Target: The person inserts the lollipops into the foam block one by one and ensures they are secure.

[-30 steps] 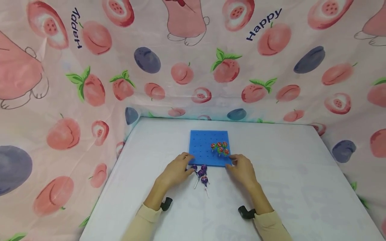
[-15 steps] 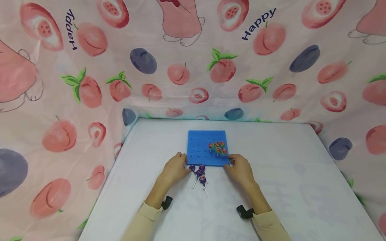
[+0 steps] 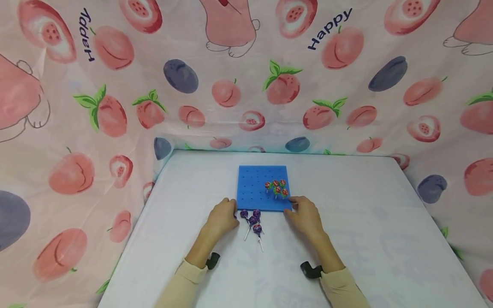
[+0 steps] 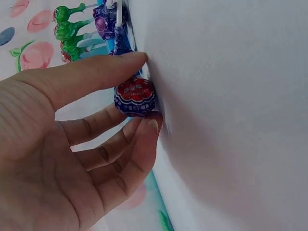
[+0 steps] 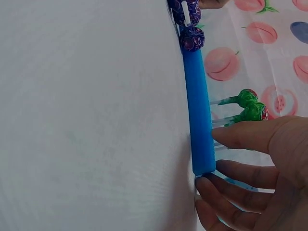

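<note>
A blue board (image 3: 250,179) with rows of small holes lies flat on the table. Several green-and-red lollipops (image 3: 277,189) stand upright in its right part. My right hand (image 3: 306,216) holds the board's near right corner, thumb and fingers on either side of it in the right wrist view. Just off the near left corner, my left hand (image 3: 221,218) has a purple lollipop (image 4: 135,97) between thumb and fingertips; its stick is hidden. More purple lollipops (image 3: 253,220) lie in a loose cluster at the board's near edge, sticks towards me.
The white table (image 3: 346,205) carries the board near its middle. A fruit-printed cloth (image 3: 231,119) hangs behind and along the sides. Black mounts (image 3: 311,270) are strapped to both wrists.
My left hand has drawn slightly left, away from the board's left edge and the purple cluster, and its fingers have closed together. My right hand stays at the board's corner.
</note>
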Tool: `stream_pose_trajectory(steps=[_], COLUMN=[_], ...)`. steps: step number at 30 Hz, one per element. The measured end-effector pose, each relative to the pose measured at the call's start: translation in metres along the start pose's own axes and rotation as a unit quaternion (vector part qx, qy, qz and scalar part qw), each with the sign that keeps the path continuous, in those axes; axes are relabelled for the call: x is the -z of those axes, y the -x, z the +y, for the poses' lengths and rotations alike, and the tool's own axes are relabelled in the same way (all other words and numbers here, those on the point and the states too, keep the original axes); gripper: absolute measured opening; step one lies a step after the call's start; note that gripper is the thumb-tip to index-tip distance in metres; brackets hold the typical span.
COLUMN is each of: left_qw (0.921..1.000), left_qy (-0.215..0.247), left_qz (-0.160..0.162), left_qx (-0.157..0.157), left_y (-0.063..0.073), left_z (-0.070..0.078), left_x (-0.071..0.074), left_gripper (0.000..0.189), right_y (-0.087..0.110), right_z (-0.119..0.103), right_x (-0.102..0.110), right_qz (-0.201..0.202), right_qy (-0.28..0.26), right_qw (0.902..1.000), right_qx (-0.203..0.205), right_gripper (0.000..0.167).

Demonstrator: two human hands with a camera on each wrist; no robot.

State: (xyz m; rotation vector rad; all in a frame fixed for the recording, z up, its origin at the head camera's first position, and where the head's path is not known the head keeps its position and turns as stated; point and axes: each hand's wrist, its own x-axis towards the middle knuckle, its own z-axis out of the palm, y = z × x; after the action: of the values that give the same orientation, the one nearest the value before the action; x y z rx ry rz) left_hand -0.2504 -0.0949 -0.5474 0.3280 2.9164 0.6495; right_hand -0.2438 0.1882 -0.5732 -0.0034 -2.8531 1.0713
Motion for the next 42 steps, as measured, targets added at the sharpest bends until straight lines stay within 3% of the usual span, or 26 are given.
stream_pose_trajectory(steps=[11, 16, 24, 30, 42], left_qw=[0.9994, 0.9987, 0.9932, 0.9863, 0.9772], left_qy=[0.028, 0.028, 0.057, 0.076, 0.08], left_qz=[0.004, 0.032, 0.102, 0.146, 0.194], left_qx=[0.022, 0.029, 0.01, 0.003, -0.033], left_y=[0.002, 0.005, 0.003, -0.001, -0.01], left_z=[-0.001, -0.001, -0.002, -0.006, -0.009], left_x=[0.004, 0.012, 0.03, 0.045, 0.06], left_gripper=[0.03, 0.036, 0.016, 0.013, 0.024], right_y=[0.0, 0.001, 0.003, 0.004, 0.001], right_z=[0.0, 0.002, 0.001, 0.0, 0.001], right_x=[0.001, 0.0, -0.001, -0.002, -0.002], right_qz=[-0.001, -0.002, -0.004, 0.002, 0.004], right_qy=[0.006, 0.007, 0.008, 0.005, 0.007], right_qw=[1.0, 1.0, 0.9999, 0.9999, 1.0], right_qx=[0.0, -0.004, -0.014, -0.013, -0.005], right_gripper=[0.042, 0.042, 0.042, 0.041, 0.041])
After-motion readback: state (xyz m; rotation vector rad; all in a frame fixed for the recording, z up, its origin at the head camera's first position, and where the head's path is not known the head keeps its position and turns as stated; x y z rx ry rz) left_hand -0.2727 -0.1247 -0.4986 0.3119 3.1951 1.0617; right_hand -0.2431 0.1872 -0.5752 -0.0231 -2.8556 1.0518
